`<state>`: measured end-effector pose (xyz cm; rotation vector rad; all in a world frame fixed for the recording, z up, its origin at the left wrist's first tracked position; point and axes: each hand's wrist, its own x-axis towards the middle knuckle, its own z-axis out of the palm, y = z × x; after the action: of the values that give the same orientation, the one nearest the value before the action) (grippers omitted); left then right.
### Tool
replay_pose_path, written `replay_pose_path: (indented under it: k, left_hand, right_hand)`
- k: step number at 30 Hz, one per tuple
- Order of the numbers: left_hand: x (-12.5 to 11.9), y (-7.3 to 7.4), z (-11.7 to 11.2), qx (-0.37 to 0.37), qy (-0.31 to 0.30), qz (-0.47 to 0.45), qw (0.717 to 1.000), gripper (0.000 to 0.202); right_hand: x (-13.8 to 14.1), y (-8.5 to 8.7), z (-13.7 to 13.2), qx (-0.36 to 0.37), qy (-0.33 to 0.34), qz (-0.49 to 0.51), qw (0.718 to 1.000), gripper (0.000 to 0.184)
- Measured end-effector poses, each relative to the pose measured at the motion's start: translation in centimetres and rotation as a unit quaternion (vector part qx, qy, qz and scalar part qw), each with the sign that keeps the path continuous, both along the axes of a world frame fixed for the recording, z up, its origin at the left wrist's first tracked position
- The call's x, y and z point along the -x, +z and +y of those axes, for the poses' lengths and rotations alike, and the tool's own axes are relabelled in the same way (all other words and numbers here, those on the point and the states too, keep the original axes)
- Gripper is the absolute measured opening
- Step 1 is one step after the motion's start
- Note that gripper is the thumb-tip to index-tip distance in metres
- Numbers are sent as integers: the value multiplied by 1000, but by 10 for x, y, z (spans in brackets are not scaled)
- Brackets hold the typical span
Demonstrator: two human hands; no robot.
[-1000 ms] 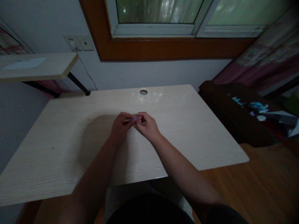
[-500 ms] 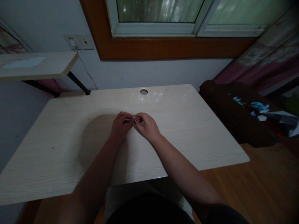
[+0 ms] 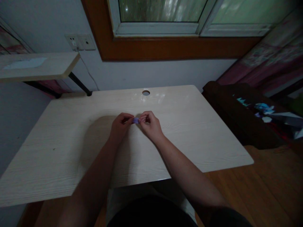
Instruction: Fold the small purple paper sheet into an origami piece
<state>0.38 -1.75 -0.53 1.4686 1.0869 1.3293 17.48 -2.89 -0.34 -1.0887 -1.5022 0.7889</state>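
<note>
A small purple piece, perhaps folded paper [image 3: 135,120], is stretched between my fingertips just above the desk [image 3: 189,126]. My left hand [image 3: 120,124] pinches its left end between thumb and forefinger. On the other side, my right hand [image 3: 150,124] grips the right end with thumb and fingers. Both hands hover close to the desktop, and my fingers cover the ends of the piece. Its exact kind is too small to make out.
A round cable hole [image 3: 146,93] lies near the desk's back edge. At the left a raised shelf [image 3: 54,71] stands on black legs. To the right, a dark brown piece of furniture [image 3: 227,110] carries blue and white scraps [image 3: 264,108].
My hands have drawn slightly apart, the left one leftward and the right one rightward. More of the purple piece now shows between my fingertips.
</note>
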Motion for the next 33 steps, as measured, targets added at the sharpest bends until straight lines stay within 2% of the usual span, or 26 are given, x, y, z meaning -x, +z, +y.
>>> replay_pose_path:
  k: [6, 13, 23, 33]
  left_hand:
    - [-1, 1, -1, 46, 5, -49, 998, 20]
    - [-1, 1, -1, 40, -4, -33, 999, 23]
    - [-2, 1, -1, 46, -5, -8, 999, 20]
    - [-3, 6, -4, 75, -6, -7, 997, 19]
  right_hand:
    - [2, -5, 3, 16, -2, 42, 999, 18]
    - [1, -6, 4, 32, -6, 55, 998, 17]
    - [-3, 2, 1, 5, 35, -45, 998, 16]
    - [-3, -9, 6, 67, 59, 3, 996, 19]
